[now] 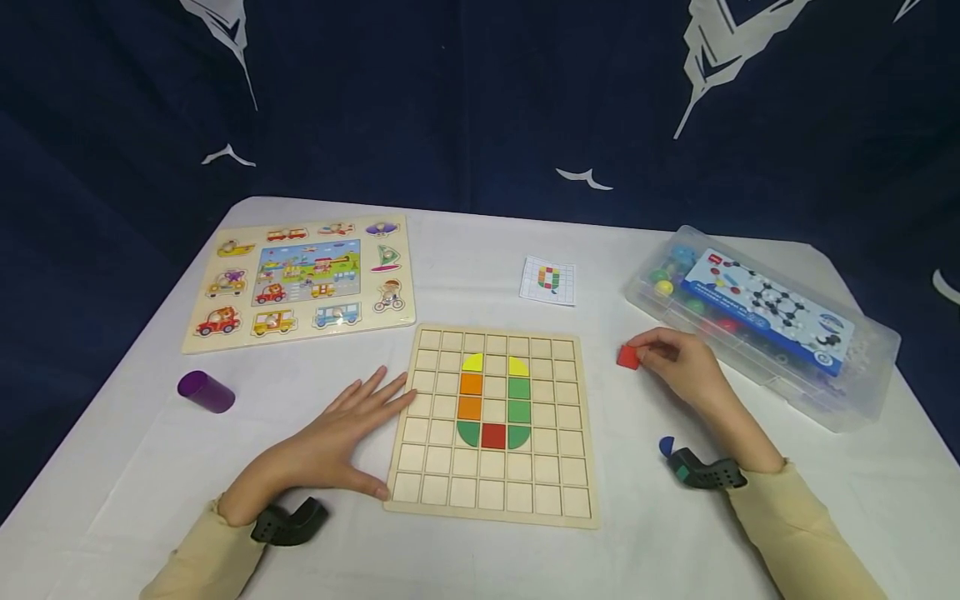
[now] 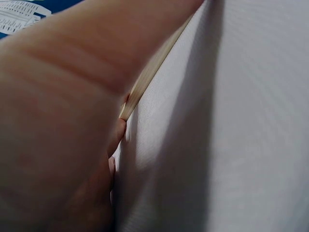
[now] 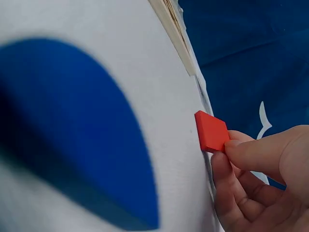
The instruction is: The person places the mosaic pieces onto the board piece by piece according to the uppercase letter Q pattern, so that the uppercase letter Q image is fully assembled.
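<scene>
My right hand (image 1: 686, 367) pinches a red square tile (image 1: 627, 357) between thumb and fingers, to the right of the wooden grid board (image 1: 551, 492). The right wrist view shows the same red tile (image 3: 211, 132) held by its edge. With fingers spread, my left hand (image 1: 337, 437) touches the board's left edge. On the grid, yellow quarter-rounds (image 1: 472, 362) top two columns; orange squares (image 1: 470, 396) stand on the left and green squares (image 1: 519, 400) on the right. Green quarter-rounds and a dark red square (image 1: 493, 436) form the bottom row. A blue rounded piece (image 1: 666, 447) lies by my right wrist.
A pattern card (image 1: 548, 281) lies behind the board. A vehicle puzzle board (image 1: 300, 283) is at the back left, with a purple cylinder (image 1: 206, 392) in front of it. At the right stands a clear plastic case (image 1: 765, 325) of coloured balls.
</scene>
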A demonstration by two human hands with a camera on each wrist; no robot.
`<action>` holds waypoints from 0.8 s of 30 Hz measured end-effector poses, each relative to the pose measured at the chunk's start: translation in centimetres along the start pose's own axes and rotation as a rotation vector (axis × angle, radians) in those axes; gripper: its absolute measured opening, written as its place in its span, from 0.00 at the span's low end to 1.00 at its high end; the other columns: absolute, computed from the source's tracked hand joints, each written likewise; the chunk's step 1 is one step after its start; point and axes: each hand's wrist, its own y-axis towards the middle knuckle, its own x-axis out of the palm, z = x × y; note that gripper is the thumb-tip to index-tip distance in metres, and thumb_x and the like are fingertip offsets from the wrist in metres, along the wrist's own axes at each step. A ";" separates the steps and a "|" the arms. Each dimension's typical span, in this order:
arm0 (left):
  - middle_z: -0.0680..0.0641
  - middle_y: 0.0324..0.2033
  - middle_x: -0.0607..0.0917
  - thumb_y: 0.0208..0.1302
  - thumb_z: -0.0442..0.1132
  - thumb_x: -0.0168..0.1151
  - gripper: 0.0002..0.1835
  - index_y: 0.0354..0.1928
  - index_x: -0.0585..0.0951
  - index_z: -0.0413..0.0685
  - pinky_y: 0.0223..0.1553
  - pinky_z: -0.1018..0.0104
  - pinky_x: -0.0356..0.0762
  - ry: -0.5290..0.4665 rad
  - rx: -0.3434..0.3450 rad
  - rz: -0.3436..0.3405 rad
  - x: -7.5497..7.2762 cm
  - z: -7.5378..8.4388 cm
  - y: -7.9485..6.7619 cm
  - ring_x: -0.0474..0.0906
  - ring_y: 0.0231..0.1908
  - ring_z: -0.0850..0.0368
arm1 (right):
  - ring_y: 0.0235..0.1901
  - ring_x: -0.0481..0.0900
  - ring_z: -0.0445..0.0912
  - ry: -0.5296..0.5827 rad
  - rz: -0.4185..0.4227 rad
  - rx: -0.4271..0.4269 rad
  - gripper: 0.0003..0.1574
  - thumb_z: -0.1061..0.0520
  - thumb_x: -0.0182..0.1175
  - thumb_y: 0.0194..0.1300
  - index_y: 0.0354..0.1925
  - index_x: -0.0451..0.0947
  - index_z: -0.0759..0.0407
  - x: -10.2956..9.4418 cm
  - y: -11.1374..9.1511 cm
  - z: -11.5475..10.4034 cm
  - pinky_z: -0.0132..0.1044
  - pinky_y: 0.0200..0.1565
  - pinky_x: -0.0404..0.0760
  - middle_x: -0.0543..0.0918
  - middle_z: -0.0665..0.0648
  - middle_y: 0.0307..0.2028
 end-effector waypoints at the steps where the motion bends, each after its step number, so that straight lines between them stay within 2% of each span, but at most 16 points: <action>1: 0.48 0.72 0.48 0.32 0.71 0.67 0.64 0.72 0.56 0.49 0.64 0.45 0.31 0.001 0.000 -0.001 0.0 0.0 0.0 0.31 0.70 0.47 | 0.29 0.76 0.45 0.007 -0.006 0.006 0.07 0.65 0.59 0.63 0.39 0.81 0.66 -0.1 0.0 0.0 0.25 0.29 0.73 0.83 0.60 0.32; 6: 0.47 0.72 0.47 0.32 0.72 0.67 0.64 0.72 0.56 0.49 0.64 0.45 0.31 0.006 0.000 -0.003 0.0 0.0 0.0 0.31 0.70 0.47 | 0.29 0.79 0.40 0.071 -0.030 0.037 0.09 0.63 0.58 0.64 0.40 0.80 0.68 -0.6 0.2 -0.8 0.25 0.31 0.77 0.83 0.63 0.34; 13: 0.47 0.72 0.47 0.33 0.72 0.67 0.64 0.72 0.55 0.48 0.64 0.45 0.31 0.008 0.008 -0.001 0.0 -0.1 0.0 0.31 0.70 0.47 | 0.31 0.81 0.40 0.182 -0.055 0.049 0.11 0.61 0.58 0.65 0.42 0.79 0.69 -0.4 1.5 -3.9 0.30 0.36 0.79 0.83 0.64 0.36; 20: 0.47 0.72 0.47 0.33 0.72 0.67 0.64 0.72 0.55 0.48 0.65 0.45 0.32 0.011 0.011 -0.002 0.1 -0.1 0.0 0.31 0.70 0.47 | 0.33 0.83 0.52 0.310 -0.086 0.011 0.09 0.66 0.58 0.63 0.41 0.79 0.71 2.4 3.4 -7.5 0.39 0.38 0.81 0.83 0.63 0.34; 24: 0.47 0.72 0.47 0.33 0.71 0.67 0.64 0.72 0.56 0.48 0.65 0.45 0.32 0.008 0.008 -0.003 0.0 0.0 0.0 0.31 0.70 0.46 | 0.32 0.82 0.54 0.367 -0.136 -0.002 0.08 0.67 0.58 0.63 0.40 0.80 0.71 4.6 4.0 -8.8 0.41 0.38 0.81 0.83 0.62 0.33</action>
